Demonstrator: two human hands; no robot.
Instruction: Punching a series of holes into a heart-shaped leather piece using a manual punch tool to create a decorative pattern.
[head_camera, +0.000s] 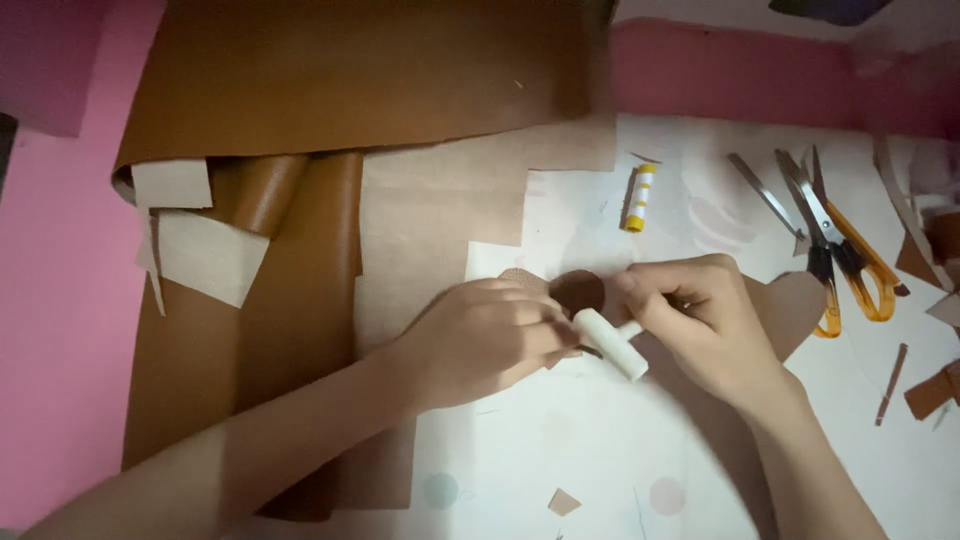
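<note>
My left hand (487, 340) rests fingers-down on a small brown leather piece (580, 291) that lies on the white table cover (560, 440). My right hand (702, 320) grips a thin stick, and a white cylinder (611, 343) sits on the stick's near end. The cylinder lies between the two hands, just below the brown piece, and my left fingertips touch it. Most of the leather piece is hidden under my left fingers.
A big sheet of brown leather (330, 80) with rolled parts covers the left and back. A yellow-and-white glue stick (640, 197) lies behind the hands. Orange-handled scissors (850, 255) and a second pair lie at the right, among brown offcuts (930, 392). Pink surface (60, 300) at the left.
</note>
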